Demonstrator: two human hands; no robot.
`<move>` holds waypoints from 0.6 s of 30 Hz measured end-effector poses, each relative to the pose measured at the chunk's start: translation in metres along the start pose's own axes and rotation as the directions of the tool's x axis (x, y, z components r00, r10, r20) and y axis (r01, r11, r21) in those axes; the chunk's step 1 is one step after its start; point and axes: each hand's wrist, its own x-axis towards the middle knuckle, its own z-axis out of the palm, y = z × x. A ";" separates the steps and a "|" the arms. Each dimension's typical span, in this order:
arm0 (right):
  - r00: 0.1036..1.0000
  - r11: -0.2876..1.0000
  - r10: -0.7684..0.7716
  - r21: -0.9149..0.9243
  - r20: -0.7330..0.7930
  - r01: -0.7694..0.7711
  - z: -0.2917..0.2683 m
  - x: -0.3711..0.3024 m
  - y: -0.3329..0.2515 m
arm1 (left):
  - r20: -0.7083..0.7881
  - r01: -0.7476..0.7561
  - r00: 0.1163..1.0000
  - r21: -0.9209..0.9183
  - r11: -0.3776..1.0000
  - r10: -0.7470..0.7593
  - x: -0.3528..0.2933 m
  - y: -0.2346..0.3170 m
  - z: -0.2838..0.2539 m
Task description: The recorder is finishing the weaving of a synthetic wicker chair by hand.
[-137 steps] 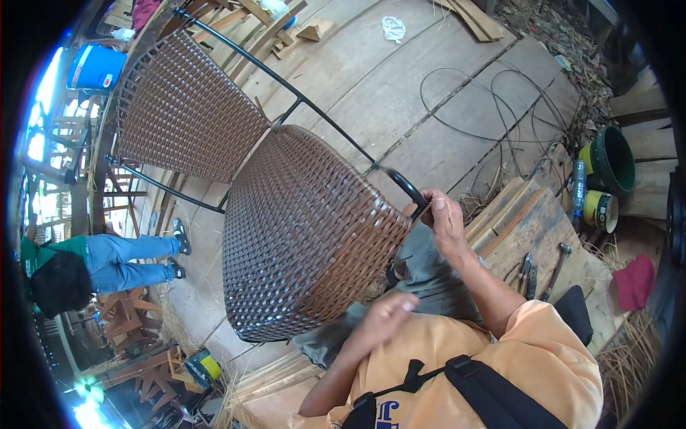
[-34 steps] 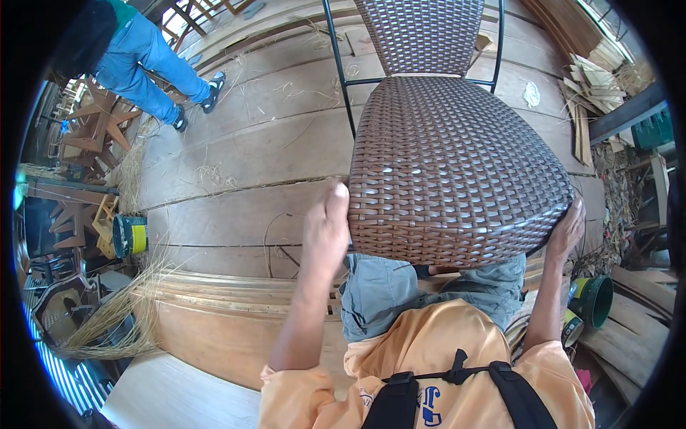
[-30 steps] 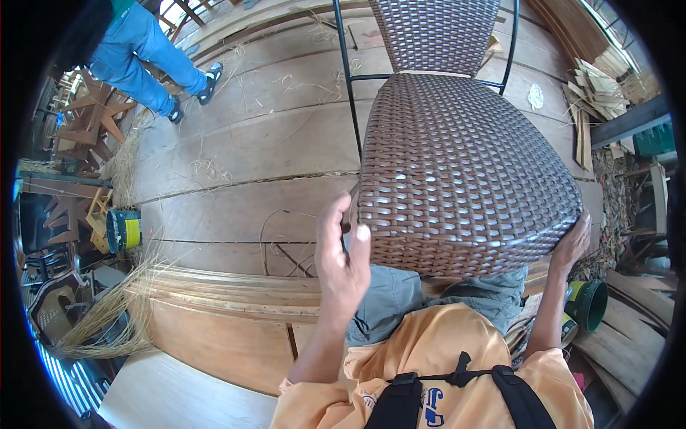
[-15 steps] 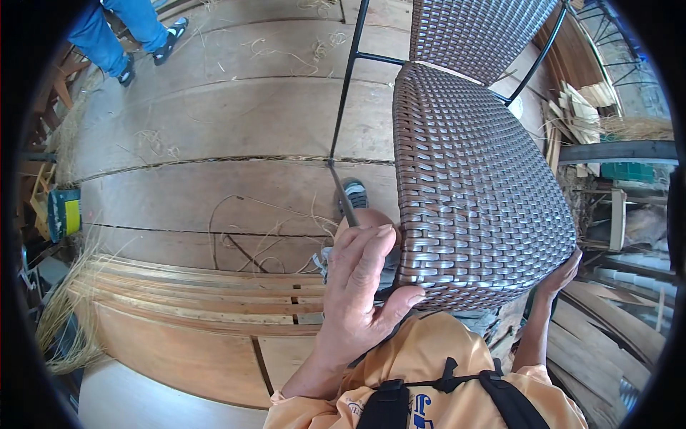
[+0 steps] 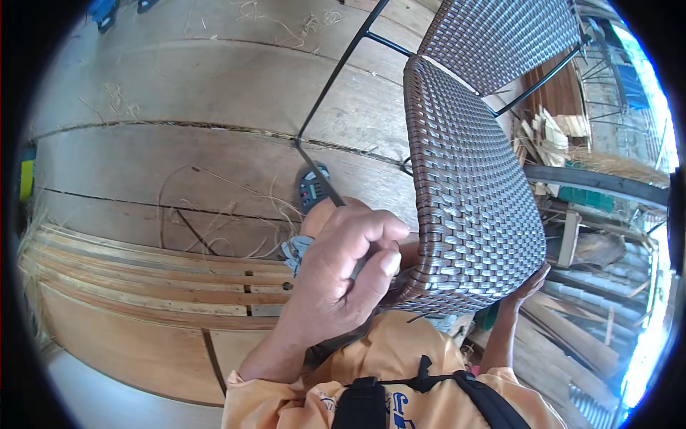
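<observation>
A brown woven wicker chair [image 5: 475,186] lies across in front of me, its seat corner close to my body and its woven backrest [image 5: 500,46] farther away. My left hand [image 5: 350,264] is beside the seat's left front corner, fingers curled in toward the thumb. Whatever those fingers hold, if anything, is hidden. The chair's thin black metal frame [image 5: 321,175] runs up from a bend near the floor and disappears behind this hand. My right hand [image 5: 530,284] grips the seat's right front corner from below, its fingers partly hidden by the weave.
A slatted wooden bench [image 5: 157,286] stands at left. Loose strands [image 5: 236,222] lie on the plank floor. Wood offcuts [image 5: 550,143], a green crate [image 5: 586,199] and stacked boards [image 5: 572,336] crowd the right side. Another person's foot [image 5: 103,18] shows at the far left.
My left hand has curled its fingers and moved off the seat edge. The seat appears turned a little. The whole view has shifted, leaving less of the other person showing.
</observation>
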 end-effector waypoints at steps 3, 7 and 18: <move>0.999 0.997 0.035 0.070 -0.015 -0.034 0.000 0.002 -0.001 | 0.016 -0.058 0.998 0.028 0.998 0.057 0.006 0.001 -0.001; 0.976 0.925 0.218 0.318 0.000 -0.207 0.009 -0.006 0.024 | 0.053 0.162 0.987 -0.241 0.957 -0.154 0.017 0.002 -0.006; 0.994 0.996 -0.083 0.016 -0.064 0.085 -0.008 0.008 -0.029 | -0.096 -0.043 0.992 0.355 0.934 0.082 0.072 0.018 -0.015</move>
